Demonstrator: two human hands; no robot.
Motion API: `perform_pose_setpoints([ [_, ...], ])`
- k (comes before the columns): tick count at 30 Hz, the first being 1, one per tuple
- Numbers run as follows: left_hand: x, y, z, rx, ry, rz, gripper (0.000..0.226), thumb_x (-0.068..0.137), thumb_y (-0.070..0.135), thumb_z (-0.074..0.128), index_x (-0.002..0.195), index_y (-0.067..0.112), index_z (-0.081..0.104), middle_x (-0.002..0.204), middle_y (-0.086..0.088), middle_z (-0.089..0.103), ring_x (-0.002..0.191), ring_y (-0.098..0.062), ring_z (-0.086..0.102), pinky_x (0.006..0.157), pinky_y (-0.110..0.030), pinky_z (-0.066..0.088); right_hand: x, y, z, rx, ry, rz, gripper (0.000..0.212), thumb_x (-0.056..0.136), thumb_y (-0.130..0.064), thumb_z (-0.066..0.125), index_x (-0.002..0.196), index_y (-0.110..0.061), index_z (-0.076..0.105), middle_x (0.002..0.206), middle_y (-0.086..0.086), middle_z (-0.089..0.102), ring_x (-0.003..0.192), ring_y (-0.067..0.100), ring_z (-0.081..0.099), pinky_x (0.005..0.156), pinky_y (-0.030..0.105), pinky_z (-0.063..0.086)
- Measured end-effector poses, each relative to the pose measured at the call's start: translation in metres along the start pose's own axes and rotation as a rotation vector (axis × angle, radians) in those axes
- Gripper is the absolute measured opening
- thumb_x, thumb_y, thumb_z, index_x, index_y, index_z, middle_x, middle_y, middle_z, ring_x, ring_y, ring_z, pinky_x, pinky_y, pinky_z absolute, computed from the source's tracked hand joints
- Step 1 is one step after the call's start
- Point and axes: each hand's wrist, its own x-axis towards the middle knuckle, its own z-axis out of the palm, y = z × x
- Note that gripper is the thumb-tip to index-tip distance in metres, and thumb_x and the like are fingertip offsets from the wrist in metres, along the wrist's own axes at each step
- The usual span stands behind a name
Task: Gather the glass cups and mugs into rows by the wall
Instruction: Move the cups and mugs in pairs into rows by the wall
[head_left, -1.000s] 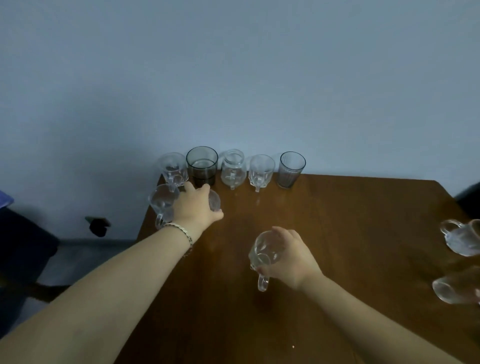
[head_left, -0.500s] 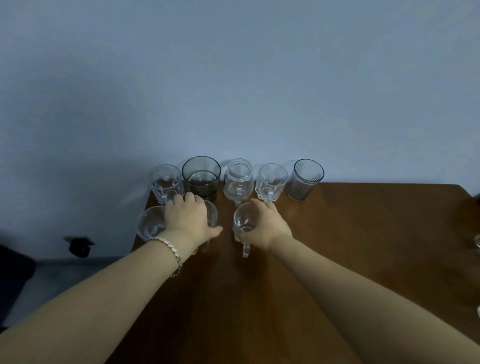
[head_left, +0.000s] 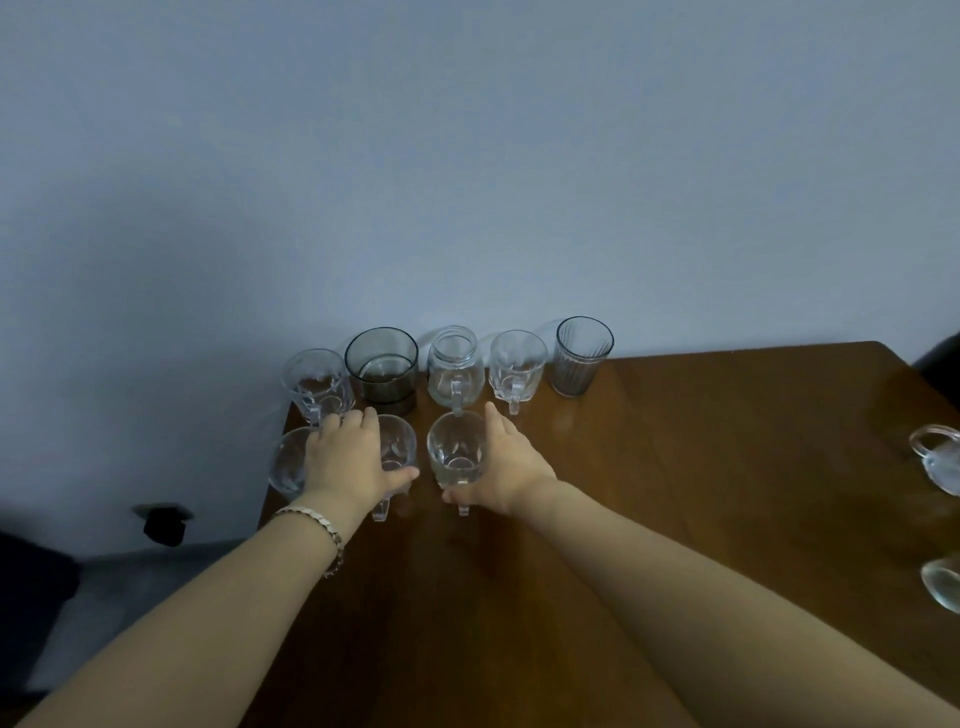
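Along the wall stands a back row: a clear mug (head_left: 317, 385), a smoky tumbler (head_left: 383, 370), a jar mug (head_left: 454, 368), another clear mug (head_left: 517, 368) and a ribbed dark glass (head_left: 581, 355). In front of it, a second row holds a glass (head_left: 287, 462), a clear mug (head_left: 399, 451) and a clear mug (head_left: 457, 453). My left hand (head_left: 349, 462) lies over the gap between the first two, its thumb around the middle mug. My right hand (head_left: 506, 470) wraps the right-hand mug from its right side.
The brown wooden table (head_left: 701, 467) reaches to the wall; its left edge runs just beside the left glasses. Two more glass mugs (head_left: 937, 465) (head_left: 943, 584) lie at the far right edge of view. A dark object (head_left: 163, 522) sits on the floor at the left.
My right hand has carried its mug forward and left from mid-table into the second row, beside the mug under my left hand. My left hand stayed on its mug.
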Motion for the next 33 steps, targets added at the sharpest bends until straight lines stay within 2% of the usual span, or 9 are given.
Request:
perform_pose_setpoints([
  [3,-0.013,0.003,-0.004,0.021,-0.009,0.010,0.099,0.079,0.066,0.054,0.150,0.010,0.015,0.156,-0.009,0.027,0.142,-0.027,0.027,0.112,-0.040,0.030,-0.030,0.011,-0.009,-0.037,-0.024,0.019,0.091,0.076,-0.032,0.076,0.147,-0.013,0.022,0.149,0.007,0.034,0.137,0.026,0.036,0.111,0.040,0.036],
  [6,-0.037,0.020,-0.014,0.074,0.018,0.012,0.085,0.087,0.053,0.054,0.150,0.013,0.015,0.159,-0.013,0.015,0.144,-0.030,0.021,0.114,-0.041,0.027,-0.066,0.033,-0.021,-0.177,-0.186,0.072,0.064,0.084,-0.029,0.068,0.140,-0.014,0.039,0.140,0.008,0.049,0.125,0.027,0.050,0.103,0.037,0.045],
  [11,-0.110,0.093,-0.027,-0.076,-0.151,0.199,0.034,0.093,0.038,0.048,0.118,0.018,0.059,0.113,-0.003,0.066,0.105,-0.023,0.062,0.089,-0.035,0.049,-0.148,0.098,-0.038,-0.357,-0.348,0.137,0.059,0.090,-0.032,0.059,0.141,-0.009,0.039,0.141,0.010,0.049,0.127,0.029,0.049,0.102,0.038,0.045],
  [16,-0.196,0.189,-0.018,-0.165,-0.302,0.366,0.034,0.094,0.039,0.049,0.122,0.023,0.057,0.115,0.003,0.067,0.100,-0.016,0.065,0.084,-0.030,0.053,-0.250,0.185,-0.069,-0.388,-0.337,0.172,0.050,0.091,-0.033,0.056,0.135,-0.011,0.045,0.134,0.008,0.055,0.122,0.029,0.052,0.096,0.037,0.046],
  [20,-0.256,0.275,-0.004,-0.240,-0.373,0.438,0.034,0.094,0.039,0.050,0.123,0.024,0.058,0.114,0.004,0.066,0.098,-0.012,0.064,0.086,-0.030,0.055,-0.332,0.269,-0.111,-0.387,-0.182,0.188,0.036,0.091,-0.032,0.054,0.123,-0.016,0.053,0.123,0.005,0.059,0.112,0.026,0.057,0.086,0.035,0.047],
  [24,-0.304,0.354,0.004,-0.283,-0.364,0.462,0.032,0.094,0.037,0.049,0.121,0.024,0.058,0.115,0.005,0.067,0.101,-0.013,0.064,0.087,-0.031,0.055,-0.393,0.355,-0.153,-0.377,0.084,0.265,0.034,0.090,-0.030,0.054,0.121,-0.017,0.057,0.120,0.006,0.055,0.114,0.027,0.057,0.092,0.039,0.049],
  [26,-0.320,0.387,0.007,-0.286,-0.343,0.448,0.031,0.094,0.037,0.050,0.120,0.024,0.059,0.116,0.005,0.067,0.103,-0.014,0.064,0.086,-0.030,0.053,-0.408,0.397,-0.165,-0.355,0.163,0.415,0.037,0.090,-0.034,0.052,0.123,-0.017,0.055,0.121,0.007,0.053,0.114,0.029,0.055,0.090,0.039,0.050],
  [30,-0.342,0.431,0.016,-0.297,-0.341,0.401,0.032,0.092,0.036,0.054,0.121,0.025,0.059,0.117,0.005,0.067,0.104,-0.015,0.064,0.088,-0.033,0.054,-0.413,0.460,-0.159,-0.300,0.047,0.716,0.075,0.083,-0.065,0.045,0.144,-0.023,0.031,0.141,0.010,0.038,0.128,0.031,0.042,0.093,0.041,0.045],
  [33,-0.355,0.447,0.024,-0.324,-0.366,0.364,0.036,0.090,0.036,0.057,0.125,0.026,0.055,0.122,0.005,0.064,0.106,-0.013,0.063,0.090,-0.032,0.054,-0.407,0.480,-0.145,-0.165,0.078,0.729,0.086,0.083,-0.064,0.051,0.149,-0.021,0.017,0.150,0.010,0.029,0.132,0.030,0.041,0.097,0.039,0.049],
])
